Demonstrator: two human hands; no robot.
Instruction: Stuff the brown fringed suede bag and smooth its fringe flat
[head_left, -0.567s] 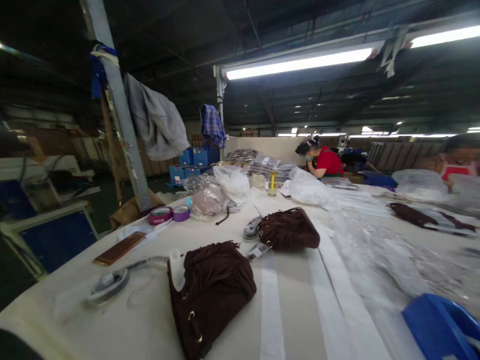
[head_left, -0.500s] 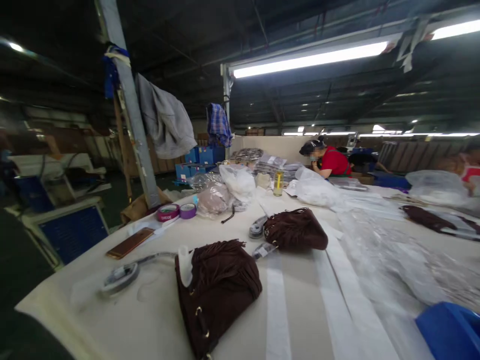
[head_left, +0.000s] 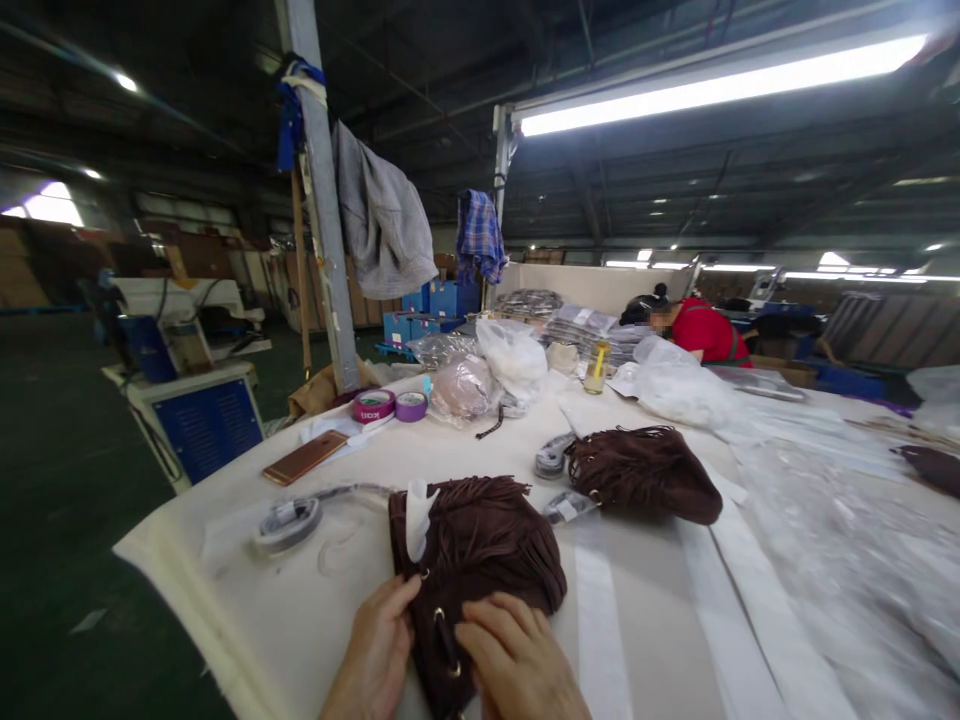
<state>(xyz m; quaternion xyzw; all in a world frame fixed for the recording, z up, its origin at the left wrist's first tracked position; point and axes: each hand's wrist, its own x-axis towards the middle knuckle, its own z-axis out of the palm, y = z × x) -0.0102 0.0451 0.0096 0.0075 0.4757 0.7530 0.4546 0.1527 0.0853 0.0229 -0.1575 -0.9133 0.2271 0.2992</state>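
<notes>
Hands [head_left: 381,645], two, on one bag [head_left: 484,540]

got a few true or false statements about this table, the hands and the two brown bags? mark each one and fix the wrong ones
1. The left hand and the right hand are both at the nearer brown bag. True.
2. The phone lies to the right of both bags. False: the phone lies to their left.
3. The magenta tape roll sits beside the purple tape roll. True.
4. The right hand holds the farther brown bag. False: the farther brown bag lies on the table.
</notes>
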